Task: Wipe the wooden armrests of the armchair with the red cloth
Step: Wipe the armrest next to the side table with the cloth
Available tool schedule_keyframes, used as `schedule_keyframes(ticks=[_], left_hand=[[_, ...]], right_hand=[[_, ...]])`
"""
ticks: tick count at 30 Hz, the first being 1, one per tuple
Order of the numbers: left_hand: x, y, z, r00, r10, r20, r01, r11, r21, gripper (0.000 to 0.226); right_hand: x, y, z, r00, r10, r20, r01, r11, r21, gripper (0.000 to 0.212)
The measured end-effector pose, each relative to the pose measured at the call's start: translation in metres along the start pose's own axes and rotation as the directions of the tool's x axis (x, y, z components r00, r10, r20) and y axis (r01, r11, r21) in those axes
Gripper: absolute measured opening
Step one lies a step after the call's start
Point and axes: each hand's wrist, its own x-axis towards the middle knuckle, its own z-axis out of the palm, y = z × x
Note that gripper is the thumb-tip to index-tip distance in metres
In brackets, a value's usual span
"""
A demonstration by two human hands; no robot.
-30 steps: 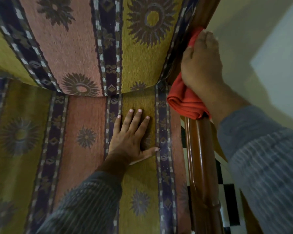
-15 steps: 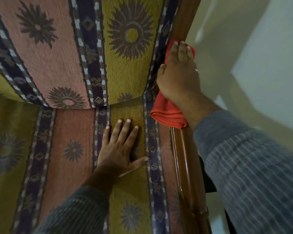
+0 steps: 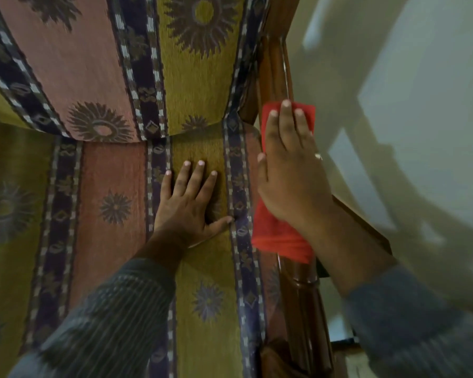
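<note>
Your right hand (image 3: 292, 175) presses flat, fingers extended, on the folded red cloth (image 3: 279, 236) draped over the polished wooden armrest (image 3: 303, 309). Bare rail shows beyond both cloth edges. Your left hand (image 3: 189, 203) rests open, empty, on the striped patterned seat cushion (image 3: 107, 192).

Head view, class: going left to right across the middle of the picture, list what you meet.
Patterned seat cushion → left hand → right hand pressing the red cloth on the wooden armrest → pale wall.
</note>
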Motion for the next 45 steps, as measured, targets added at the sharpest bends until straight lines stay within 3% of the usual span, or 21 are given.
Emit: schedule_keyframes(ticks=[5, 13, 23, 29, 32, 40, 45], left_hand=[[-0.005, 0.004, 0.001, 1.0, -0.025, 0.006, 0.025, 0.999, 0.023, 0.102], [-0.008, 0.007, -0.006, 0.998, -0.058, 0.032, 0.058, 0.998, 0.006, 0.103], [-0.007, 0.005, -0.003, 0.999, -0.044, 0.032, 0.045, 0.999, -0.008, 0.103], [-0.007, 0.004, -0.003, 0.998, -0.039, 0.049, 0.04, 0.999, -0.021, 0.104], [-0.007, 0.004, -0.003, 0.997, -0.044, 0.066, 0.046, 0.999, -0.022, 0.105], [-0.006, 0.003, 0.0, 0.999, -0.036, 0.032, 0.037, 0.999, -0.036, 0.103], [-0.007, 0.003, -0.001, 0.999, -0.03, 0.026, 0.031, 0.999, -0.041, 0.102]], right_hand=[[0.039, -0.001, 0.001, 0.999, 0.011, -0.033, -0.011, 1.0, -0.014, 0.071], [0.033, 0.0, -0.002, 0.992, 0.108, -0.058, -0.093, 0.974, 0.207, 0.064], [0.141, 0.008, -0.013, 0.993, 0.086, -0.087, -0.073, 0.987, 0.141, 0.064], [0.097, 0.005, -0.015, 0.992, 0.109, -0.067, -0.091, 0.97, 0.223, 0.065], [0.081, 0.004, -0.012, 0.992, 0.111, -0.061, -0.098, 0.976, 0.194, 0.065], [0.138, 0.004, -0.013, 0.989, 0.129, -0.067, -0.118, 0.983, 0.141, 0.067], [0.112, 0.006, -0.008, 0.998, 0.027, -0.048, -0.026, 0.999, 0.038, 0.067]])
